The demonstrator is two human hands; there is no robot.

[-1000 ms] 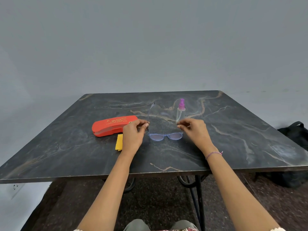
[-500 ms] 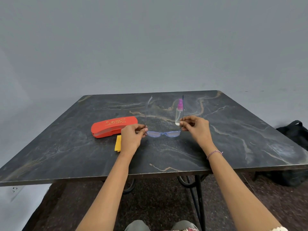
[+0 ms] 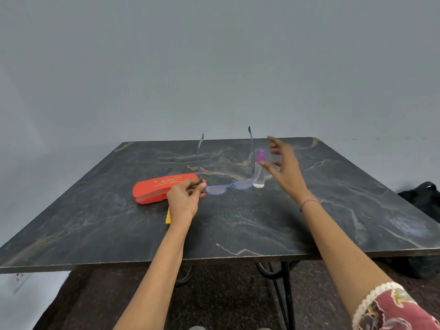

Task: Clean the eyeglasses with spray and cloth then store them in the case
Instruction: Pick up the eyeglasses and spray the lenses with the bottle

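Observation:
Blue-framed eyeglasses (image 3: 228,186) hang just above the dark marble table (image 3: 238,222), temples unfolded and pointing up and away. My left hand (image 3: 184,202) pinches the frame's left corner at the hinge. My right hand (image 3: 284,169) is off the glasses, fingers spread, in the air just right of a clear spray bottle with a purple cap (image 3: 260,169) standing behind the right lens. A red-orange glasses case (image 3: 158,190) lies shut to the left. A yellow cloth (image 3: 168,218) peeks out beneath my left wrist, mostly hidden.
A black bag (image 3: 422,201) sits on the floor past the table's right edge. Curved black metal legs (image 3: 284,282) show under the table's near edge. A plain grey wall stands behind.
My right hand let go of the right temple and moved up and right beside the spray bottle, fingers spread. My left hand alone keeps the glasses, now tilted with temples upward.

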